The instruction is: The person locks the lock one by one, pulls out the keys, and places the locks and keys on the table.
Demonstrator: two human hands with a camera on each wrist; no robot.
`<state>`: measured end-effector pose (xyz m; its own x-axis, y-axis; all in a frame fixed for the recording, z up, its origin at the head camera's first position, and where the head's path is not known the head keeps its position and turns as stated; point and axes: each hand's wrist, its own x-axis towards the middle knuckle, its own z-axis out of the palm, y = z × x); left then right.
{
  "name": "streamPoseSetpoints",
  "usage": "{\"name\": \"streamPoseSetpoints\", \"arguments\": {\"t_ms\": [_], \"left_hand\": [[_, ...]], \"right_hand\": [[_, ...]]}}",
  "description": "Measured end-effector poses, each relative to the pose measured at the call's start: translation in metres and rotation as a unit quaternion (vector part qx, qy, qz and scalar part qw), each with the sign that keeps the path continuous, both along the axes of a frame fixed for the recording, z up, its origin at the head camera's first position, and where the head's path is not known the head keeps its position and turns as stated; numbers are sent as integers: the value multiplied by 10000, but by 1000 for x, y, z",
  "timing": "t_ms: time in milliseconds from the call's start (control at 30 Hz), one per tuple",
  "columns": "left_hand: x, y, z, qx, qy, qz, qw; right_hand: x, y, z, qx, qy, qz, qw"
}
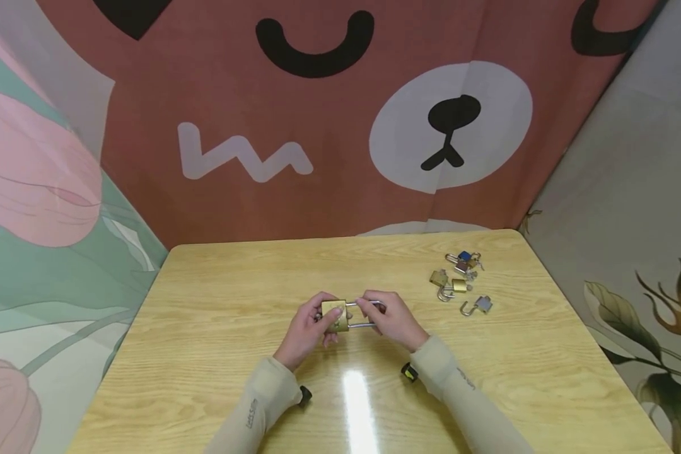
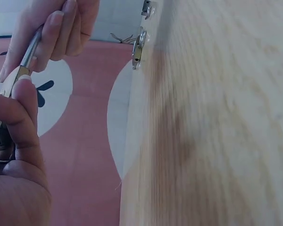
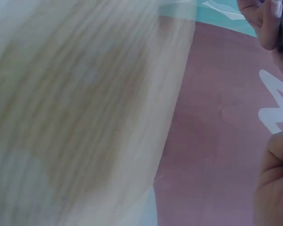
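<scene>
A large brass padlock (image 1: 343, 322) with a long steel shackle (image 1: 362, 325) is held in the air between both hands, over the middle of the table. My left hand (image 1: 302, 328) grips the padlock's body, its thumb lying across the front face. From the right, my right hand (image 1: 395, 320) pinches the far end of the shackle. The shackle (image 2: 32, 47) runs straight from body to right fingers in the left wrist view, and something dark with a metal ring hangs by the left palm. The right wrist view catches only parts of the left hand (image 3: 269, 21) and right hand (image 3: 276, 174).
Several smaller padlocks lie at the right back of the wooden table (image 1: 215, 296): a blue one (image 1: 464, 256), a brass one (image 1: 459, 285) and a grey one (image 1: 483, 304) with its shackle swung out. A printed cloth (image 1: 340, 208) hangs behind the table.
</scene>
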<state>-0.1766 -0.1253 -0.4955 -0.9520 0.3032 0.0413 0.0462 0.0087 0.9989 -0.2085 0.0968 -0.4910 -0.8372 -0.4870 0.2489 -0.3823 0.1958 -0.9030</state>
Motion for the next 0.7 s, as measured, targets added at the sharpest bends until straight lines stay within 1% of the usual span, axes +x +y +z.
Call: {"name": "streamPoseSetpoints", "arguments": {"t_ms": [167, 333, 400, 467, 567, 667, 700], "left_hand": [[-1, 0, 3, 16, -17, -63, 10000], [-2, -2, 8, 26, 66, -46, 10000], [-3, -3, 7, 40, 44, -22, 10000], [-3, -3, 4, 12, -47, 31, 10000], [-4, -3, 2, -93, -132, 64, 9998], [-5, -2, 5, -316, 51, 60, 9995], [-6, -1, 6, -396, 149, 47, 9991]], "right_hand": [[0, -1, 2, 13, 118, 153, 9998], [-2, -6, 3, -44, 316, 40, 9995], [-2, -9, 2, -99, 352, -16, 9993], [-2, -12, -2, -153, 361, -31, 9992], [1, -16, -8, -306, 259, -63, 9992], [4, -18, -12, -483, 207, -160, 9985], [4, -18, -13, -529, 254, -188, 9981]]}}
